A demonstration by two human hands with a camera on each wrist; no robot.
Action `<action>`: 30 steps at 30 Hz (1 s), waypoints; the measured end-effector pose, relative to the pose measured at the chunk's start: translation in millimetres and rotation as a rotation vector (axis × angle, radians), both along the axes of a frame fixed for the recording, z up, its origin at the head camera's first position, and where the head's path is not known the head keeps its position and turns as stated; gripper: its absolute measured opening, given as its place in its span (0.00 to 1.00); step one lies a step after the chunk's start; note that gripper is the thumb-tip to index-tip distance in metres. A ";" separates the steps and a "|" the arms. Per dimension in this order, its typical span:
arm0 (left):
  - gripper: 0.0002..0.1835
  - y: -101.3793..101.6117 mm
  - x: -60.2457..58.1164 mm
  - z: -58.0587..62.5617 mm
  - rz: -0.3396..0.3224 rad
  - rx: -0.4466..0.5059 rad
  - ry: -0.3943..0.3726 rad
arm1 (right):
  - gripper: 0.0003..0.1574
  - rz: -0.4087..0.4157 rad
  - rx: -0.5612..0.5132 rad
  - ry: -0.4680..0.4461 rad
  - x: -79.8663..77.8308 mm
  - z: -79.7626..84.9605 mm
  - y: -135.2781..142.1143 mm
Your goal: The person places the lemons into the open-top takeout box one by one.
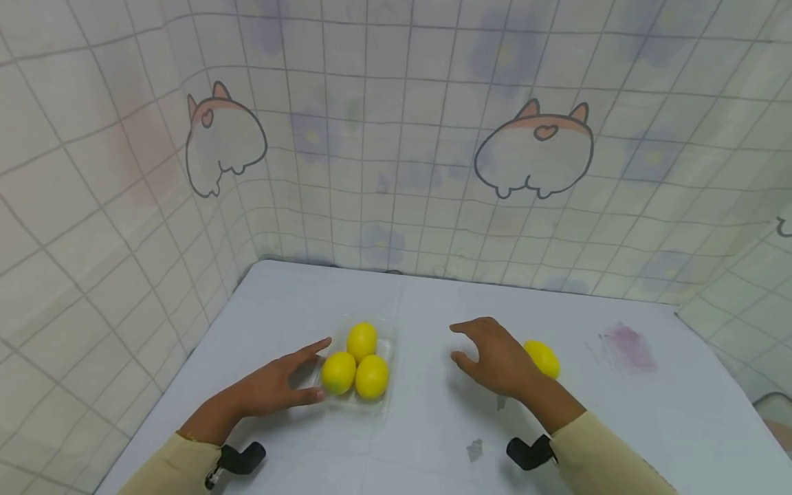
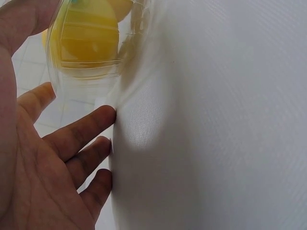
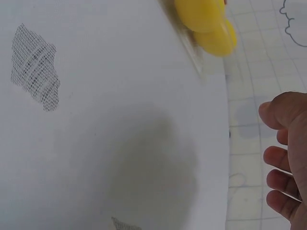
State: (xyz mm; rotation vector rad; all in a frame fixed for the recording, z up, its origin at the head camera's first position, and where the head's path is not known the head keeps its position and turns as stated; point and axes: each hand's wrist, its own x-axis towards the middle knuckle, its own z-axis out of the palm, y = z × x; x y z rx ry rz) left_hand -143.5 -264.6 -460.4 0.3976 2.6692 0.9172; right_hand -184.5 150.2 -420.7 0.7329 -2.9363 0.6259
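Observation:
Three yellow lemons [image 1: 372, 377] sit together in a clear plastic tray [image 1: 360, 405] on the table. At the tray's left side is my left hand [image 1: 275, 385], its thumb and fingers spread around the corner. In the left wrist view, the fingers [image 2: 79, 132] are apart and the index fingertip is right at the tray's rim, with a lemon [image 2: 88, 38] showing through the plastic. My right hand [image 1: 498, 357] hovers over the table right of the tray, fingers loosely bent, holding nothing. Another lemon [image 1: 543, 359] lies just beyond it, partly hidden by the wrist.
The white tabletop [image 1: 421, 426] bears a pink stain [image 1: 630, 347] at the right and small grey worn patches [image 1: 474, 450] near the front. A checked curtain [image 1: 383, 137] with cartoon drawings hangs behind and along the sides.

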 end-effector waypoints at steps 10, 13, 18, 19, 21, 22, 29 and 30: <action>0.50 1.2 0.6 1.7 0.012 -0.014 -0.010 | 0.32 -0.022 0.002 0.029 -0.7 1.1 32.5; 0.50 1.4 0.8 1.6 0.017 -0.017 -0.012 | 0.34 -0.037 0.008 0.031 -1.1 2.2 41.3; 0.49 1.6 1.1 1.4 0.026 -0.020 -0.016 | 0.35 -0.039 0.001 0.034 -2.5 3.0 54.9; 0.49 1.6 1.1 1.5 0.026 -0.021 -0.016 | 0.36 -0.043 -0.001 0.032 -2.4 3.3 57.3; 0.50 1.9 1.1 1.7 0.027 -0.023 -0.014 | 0.36 -0.046 -0.008 0.025 -2.0 4.0 62.5; 0.50 1.9 1.0 1.7 0.024 -0.022 -0.012 | 0.36 -0.046 -0.010 0.022 -1.7 4.4 65.1; 0.50 1.3 1.0 0.2 0.021 -0.013 -0.006 | 0.36 -0.067 -0.008 -0.007 -0.4 2.3 82.9; 0.50 1.5 1.3 0.1 0.023 -0.012 -0.008 | 0.36 -0.072 -0.006 -0.012 -0.4 1.1 85.5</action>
